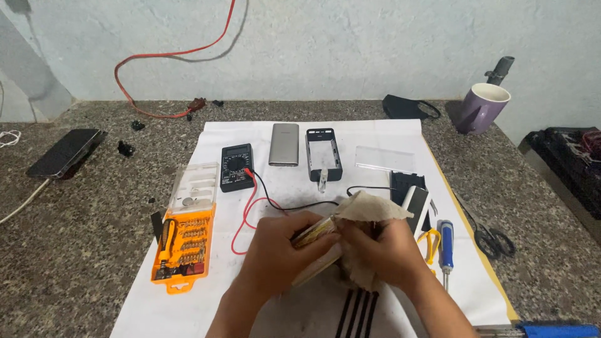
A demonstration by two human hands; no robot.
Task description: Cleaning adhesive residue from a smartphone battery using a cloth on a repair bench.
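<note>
I'm looking at a granite counter (75,250); lower left, an orange case (183,250) is holding screwdriver bits. At center, my left hand (282,253) is gripping a flat pack (316,235), my right hand (382,250) is clutching a cloth (369,209) hiding most of it.

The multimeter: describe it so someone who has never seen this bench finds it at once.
On the white sheet covering the stone counter, look just beyond the orange screwdriver bit case. The multimeter lies flat there, left of the silver power bank. It alone is black with a round dial and red and black leads.

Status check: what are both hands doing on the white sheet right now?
Left hand grips flat yellowish pack. Right hand presses beige cloth onto it. Multimeter leads lie close behind.
</note>
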